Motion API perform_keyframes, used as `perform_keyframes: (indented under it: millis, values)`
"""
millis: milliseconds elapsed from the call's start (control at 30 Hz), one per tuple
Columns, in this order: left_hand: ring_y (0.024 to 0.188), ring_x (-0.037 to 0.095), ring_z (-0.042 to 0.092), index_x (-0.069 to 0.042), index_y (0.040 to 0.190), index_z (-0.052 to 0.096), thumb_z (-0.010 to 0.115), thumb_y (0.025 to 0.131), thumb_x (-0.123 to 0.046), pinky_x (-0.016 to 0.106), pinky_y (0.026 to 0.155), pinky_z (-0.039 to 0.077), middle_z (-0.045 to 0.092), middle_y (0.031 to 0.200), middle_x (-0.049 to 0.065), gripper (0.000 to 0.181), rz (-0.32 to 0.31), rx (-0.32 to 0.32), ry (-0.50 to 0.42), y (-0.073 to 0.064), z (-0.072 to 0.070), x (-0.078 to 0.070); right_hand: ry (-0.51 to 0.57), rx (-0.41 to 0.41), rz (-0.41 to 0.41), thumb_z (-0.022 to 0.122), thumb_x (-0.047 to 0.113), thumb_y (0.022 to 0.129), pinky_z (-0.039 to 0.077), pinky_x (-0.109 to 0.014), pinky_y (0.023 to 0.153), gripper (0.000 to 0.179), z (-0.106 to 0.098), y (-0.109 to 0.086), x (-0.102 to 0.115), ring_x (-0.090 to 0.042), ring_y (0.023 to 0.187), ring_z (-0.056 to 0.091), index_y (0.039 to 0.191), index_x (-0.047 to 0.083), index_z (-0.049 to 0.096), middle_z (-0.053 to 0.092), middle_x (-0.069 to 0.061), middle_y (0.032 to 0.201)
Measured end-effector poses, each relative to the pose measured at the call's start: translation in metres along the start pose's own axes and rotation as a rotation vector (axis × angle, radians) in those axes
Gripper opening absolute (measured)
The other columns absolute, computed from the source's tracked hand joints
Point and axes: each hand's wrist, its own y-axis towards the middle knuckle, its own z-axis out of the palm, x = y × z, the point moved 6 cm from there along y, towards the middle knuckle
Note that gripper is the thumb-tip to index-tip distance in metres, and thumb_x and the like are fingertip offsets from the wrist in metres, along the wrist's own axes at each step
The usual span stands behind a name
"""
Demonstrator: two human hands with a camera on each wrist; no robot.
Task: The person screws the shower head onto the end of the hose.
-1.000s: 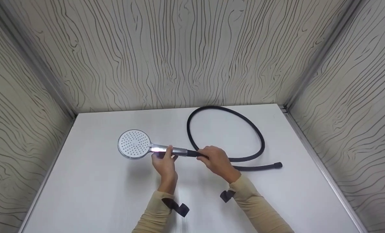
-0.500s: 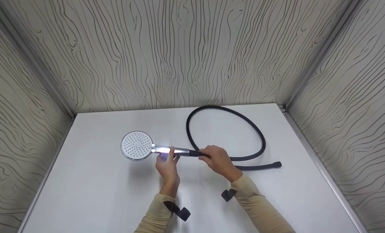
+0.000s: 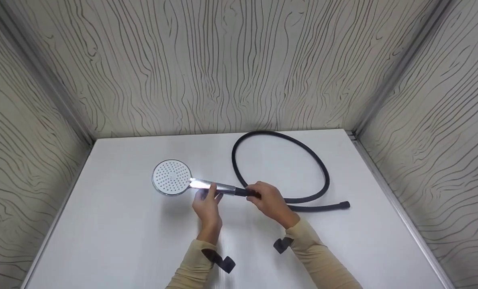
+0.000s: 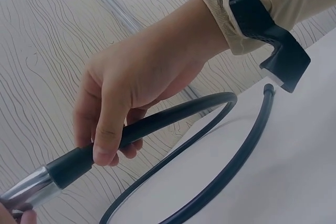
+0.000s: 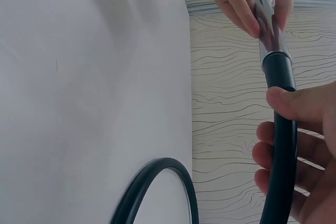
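Observation:
A chrome handheld shower head [image 3: 171, 177] faces up with its round white nozzle plate, lifted above the white table. My left hand [image 3: 207, 208] holds its chrome handle [image 3: 225, 188] from below, thumb across the top. The black collar [image 4: 71, 169] of a black shower hose [image 3: 314, 208] meets the handle's end in line. Just behind that collar, my right hand [image 3: 272, 202] grips the hose. In the right wrist view, the right thumb presses on one side of the hose [image 5: 283, 156] and the fingers curl round the other.
The hose makes a large loop over the table [image 3: 114, 224], and its free end with a black nut [image 3: 345, 205] lies to the right. Wood-patterned panels [image 3: 223, 72] enclose the table at the back and both sides. Both sleeves carry black wrist mounts [image 3: 224, 263].
The shower head and my left hand have shifted slightly right over the last second. My right hand keeps its grip near the collar, and the hose loop stays almost still.

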Motion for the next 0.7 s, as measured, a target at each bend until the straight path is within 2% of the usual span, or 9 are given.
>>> perform_keyframes:
  millis: [100,200,300,433,700]
  values:
    - [0.092,0.023,0.070,0.013,0.122,0.052,0.062,0.093,-0.005,0.034,0.086,0.060,0.062,0.106,0.022,0.036,0.006,-0.006,0.005,0.001,0.000,0.000,0.029,-0.011,0.004,0.074,0.009,0.084,0.054,-0.022,0.067,0.021,0.002,0.000,0.001,-0.008,0.076,0.058,0.105,0.009,0.071,0.067,0.000,0.087]
    - [0.093,0.025,0.070,0.013,0.119,0.055,0.062,0.093,-0.005,0.036,0.086,0.060,0.063,0.106,0.025,0.033,0.011,-0.014,0.028,0.001,-0.001,0.002,0.050,-0.016,-0.012,0.074,0.009,0.085,0.056,-0.024,0.068,0.023,0.005,0.002,0.004,-0.010,0.077,0.060,0.107,0.006,0.071,0.068,-0.002,0.089]
    - [0.096,0.027,0.070,0.012,0.118,0.055,0.062,0.093,-0.006,0.036,0.087,0.060,0.063,0.109,0.026,0.032,0.009,-0.008,0.042,0.000,0.000,0.003,0.050,-0.016,-0.033,0.074,0.009,0.085,0.056,-0.025,0.069,0.023,0.008,0.005,0.009,-0.011,0.078,0.061,0.107,0.004,0.070,0.068,-0.004,0.091]
    - [0.095,0.023,0.070,0.010,0.118,0.056,0.062,0.093,-0.007,0.035,0.087,0.060,0.063,0.110,0.024,0.031,-0.006,0.004,0.054,-0.001,0.001,0.006,0.032,-0.015,-0.049,0.074,0.010,0.085,0.057,-0.025,0.070,0.023,0.011,0.007,0.014,-0.012,0.079,0.063,0.107,0.006,0.070,0.068,-0.005,0.092]
    - [0.100,0.022,0.068,0.010,0.122,0.056,0.061,0.094,-0.006,0.032,0.091,0.058,0.063,0.112,0.023,0.033,0.019,0.033,0.071,-0.002,0.000,0.004,0.017,-0.027,-0.069,0.074,0.010,0.084,0.059,-0.027,0.073,0.022,0.015,0.007,0.016,-0.013,0.084,0.066,0.106,0.006,0.070,0.069,-0.005,0.095]
